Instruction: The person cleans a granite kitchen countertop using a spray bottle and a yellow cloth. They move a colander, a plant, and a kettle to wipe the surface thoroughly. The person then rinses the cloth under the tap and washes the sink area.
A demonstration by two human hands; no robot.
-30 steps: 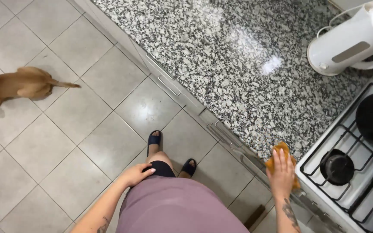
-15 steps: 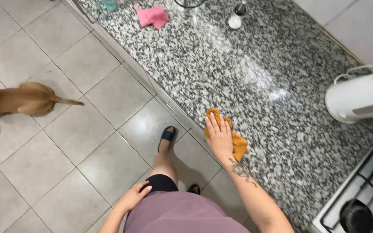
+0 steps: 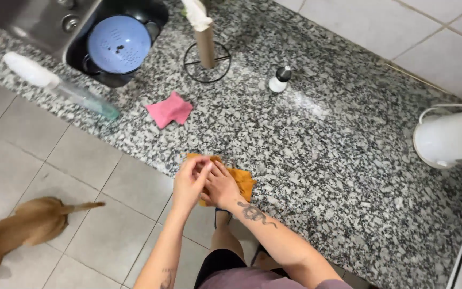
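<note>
An orange cloth (image 3: 243,182) lies at the front edge of the speckled granite counter (image 3: 316,144). Both my hands are on it. My right hand (image 3: 222,187) presses on the cloth from the right, fingers pointing left. My left hand (image 3: 189,182) has come up beside it and its fingers pinch the cloth's left end. Most of the cloth is hidden under the two hands.
A pink cloth (image 3: 170,109) lies further back on the counter, with a spray bottle (image 3: 54,85) lying to its left. A sink (image 3: 110,40) holds a blue colander. A paper-towel stand (image 3: 206,51), a small shaker (image 3: 280,80) and a white kettle (image 3: 453,140) stand behind. A brown dog (image 3: 20,230) is on the tiled floor.
My right hand slid the orange cloth leftward along the counter, away from the stove. My left hand rose from my thigh and joined it on the cloth. The view swung left to the sink.
</note>
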